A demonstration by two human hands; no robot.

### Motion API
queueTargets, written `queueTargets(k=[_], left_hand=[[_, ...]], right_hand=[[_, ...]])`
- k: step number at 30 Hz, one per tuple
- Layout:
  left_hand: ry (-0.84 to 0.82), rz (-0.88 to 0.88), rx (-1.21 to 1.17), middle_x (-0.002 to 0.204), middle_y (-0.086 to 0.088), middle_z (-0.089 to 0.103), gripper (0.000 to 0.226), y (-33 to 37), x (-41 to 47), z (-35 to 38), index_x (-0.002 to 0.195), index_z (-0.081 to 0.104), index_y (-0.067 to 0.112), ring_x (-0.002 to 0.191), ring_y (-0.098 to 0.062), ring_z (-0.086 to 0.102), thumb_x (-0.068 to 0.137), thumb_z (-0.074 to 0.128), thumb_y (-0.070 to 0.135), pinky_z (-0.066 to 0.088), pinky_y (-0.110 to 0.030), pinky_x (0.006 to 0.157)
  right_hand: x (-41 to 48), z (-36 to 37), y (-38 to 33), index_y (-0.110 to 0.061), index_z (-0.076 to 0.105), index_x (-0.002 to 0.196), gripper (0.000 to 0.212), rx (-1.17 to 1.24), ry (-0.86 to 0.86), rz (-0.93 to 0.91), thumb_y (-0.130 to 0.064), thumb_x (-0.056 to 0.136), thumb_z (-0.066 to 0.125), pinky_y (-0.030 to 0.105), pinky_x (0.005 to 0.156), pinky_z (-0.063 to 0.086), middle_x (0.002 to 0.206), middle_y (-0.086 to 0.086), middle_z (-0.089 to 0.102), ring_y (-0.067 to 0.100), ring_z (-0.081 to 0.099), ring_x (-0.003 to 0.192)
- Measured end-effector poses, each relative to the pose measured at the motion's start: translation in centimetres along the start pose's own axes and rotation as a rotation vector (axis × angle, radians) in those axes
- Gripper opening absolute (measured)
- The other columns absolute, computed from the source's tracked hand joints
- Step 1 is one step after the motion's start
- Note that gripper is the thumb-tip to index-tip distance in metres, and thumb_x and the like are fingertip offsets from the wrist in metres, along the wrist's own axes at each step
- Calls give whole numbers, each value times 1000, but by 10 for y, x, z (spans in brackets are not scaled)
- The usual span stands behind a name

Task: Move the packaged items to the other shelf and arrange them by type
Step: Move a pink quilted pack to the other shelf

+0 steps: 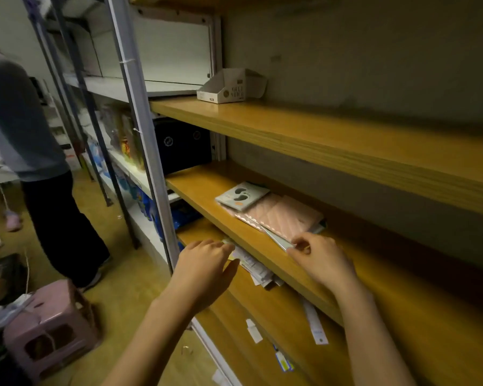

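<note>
**Sorting packets between two wooden shelves**

Head view. The right hand (319,260) is at the front edge of the middle shelf (207,185), its fingers (300,243) pinched on the near corner of a thin pale packet (276,239) that sticks out from under the pink packets (285,215). The pinch at the corner looks meant to slide or square the packet within the stack, not to lift it. A grey packet with footprint marks (241,195) lies on the far end of the pink ones, overlapping them; the types are stacked together, so sorting by type does not look finished.

The left hand (204,263) reaches in under the middle shelf toward the lower shelf (279,324), fingers loosely curled and spread over a loose heap of white and yellow packets (253,267). Whether it already grips one I cannot tell; the fingertips hide the contact. These are probably the next items to go up.

An open white display box (229,86) stands on the upper shelf (318,135), well apart from the packets. Small price labels (314,321) hang along the shelf fronts.

To the left, another person (39,151) stands by metal racking (140,112); a pink stool (50,327) sits on the floor.
</note>
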State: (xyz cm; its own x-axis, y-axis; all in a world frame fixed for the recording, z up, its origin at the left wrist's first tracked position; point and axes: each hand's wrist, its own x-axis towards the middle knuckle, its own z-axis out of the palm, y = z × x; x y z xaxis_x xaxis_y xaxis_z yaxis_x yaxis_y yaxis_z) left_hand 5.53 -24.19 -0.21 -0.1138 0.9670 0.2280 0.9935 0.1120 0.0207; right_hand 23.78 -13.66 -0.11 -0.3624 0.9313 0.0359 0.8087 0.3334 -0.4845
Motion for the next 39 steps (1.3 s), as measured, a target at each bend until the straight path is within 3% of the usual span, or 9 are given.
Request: queueTargets(k=[4, 8, 13, 17, 21, 26, 28, 34, 39], left_hand=[[20, 44, -32, 124, 5, 59, 38, -18, 40, 11, 125, 51, 25, 116, -15, 52, 95, 37, 42, 38, -32, 98], [17, 112, -67, 128, 6, 57, 41, -28, 76, 22, 130, 47, 24, 117, -13, 50, 96, 34, 43, 37, -28, 96], [17, 238, -108, 122, 3, 60, 39, -35, 127, 33, 125, 51, 23, 112, -17, 53, 95, 34, 42, 39, -29, 91], [-12, 369, -100, 118, 2, 62, 39, -46, 163, 42, 119, 54, 21, 108, -18, 54, 95, 33, 43, 38, -29, 89], [-49, 481, -88, 117, 2, 62, 41, -70, 193, 45, 118, 53, 21, 108, -19, 53, 95, 30, 44, 38, -31, 90], [-50, 590, -125, 115, 2, 62, 34, -96, 219, 52, 114, 53, 23, 108, -18, 53, 96, 31, 41, 38, -30, 88], [-56, 627, -129, 117, 1, 61, 34, -99, 226, 55, 116, 53, 22, 109, -19, 52, 95, 32, 40, 37, -30, 89], [-65, 740, -207, 121, 0, 61, 35, -107, 236, 59, 117, 54, 21, 111, -20, 53, 95, 34, 38, 37, -32, 91], [-68, 796, -270, 122, 0, 61, 33, -117, 240, 61, 118, 55, 23, 112, -21, 53, 95, 36, 38, 37, -31, 93]], right_hand=[[38, 14, -3, -27, 50, 125, 41, 10, -7, 76, -48, 90, 51, 42, 94, 48, 125, 0, 59, 22, 54, 114], [63, 25, -4, -22, 40, 138, 67, 8, 3, 196, -61, 85, 48, 42, 101, 40, 140, 3, 46, 26, 45, 126], [90, 35, -1, -16, 48, 130, 87, 35, 99, 477, -78, 69, 51, 36, 89, 40, 133, 9, 51, 31, 48, 122], [109, 49, -14, -12, 31, 142, 106, 11, 106, 646, -84, 66, 44, 36, 93, 40, 142, 14, 40, 33, 42, 128], [130, 62, -26, -13, 30, 143, 115, -37, 127, 791, -90, 58, 42, 33, 88, 42, 140, 14, 38, 31, 44, 125], [141, 61, -23, -16, 27, 146, 115, 62, 98, 865, -85, 58, 52, 38, 104, 36, 150, 12, 31, 32, 34, 135], [142, 63, -23, -13, 32, 144, 125, 152, 124, 892, -88, 47, 57, 38, 105, 38, 149, 13, 34, 33, 38, 133], [144, 60, -31, -5, 33, 142, 108, 254, 156, 976, -67, 62, 70, 35, 106, 39, 151, 14, 31, 32, 36, 135], [142, 60, -38, -2, 38, 139, 94, 368, 218, 1020, -53, 69, 75, 29, 92, 42, 145, 13, 40, 29, 45, 128]])
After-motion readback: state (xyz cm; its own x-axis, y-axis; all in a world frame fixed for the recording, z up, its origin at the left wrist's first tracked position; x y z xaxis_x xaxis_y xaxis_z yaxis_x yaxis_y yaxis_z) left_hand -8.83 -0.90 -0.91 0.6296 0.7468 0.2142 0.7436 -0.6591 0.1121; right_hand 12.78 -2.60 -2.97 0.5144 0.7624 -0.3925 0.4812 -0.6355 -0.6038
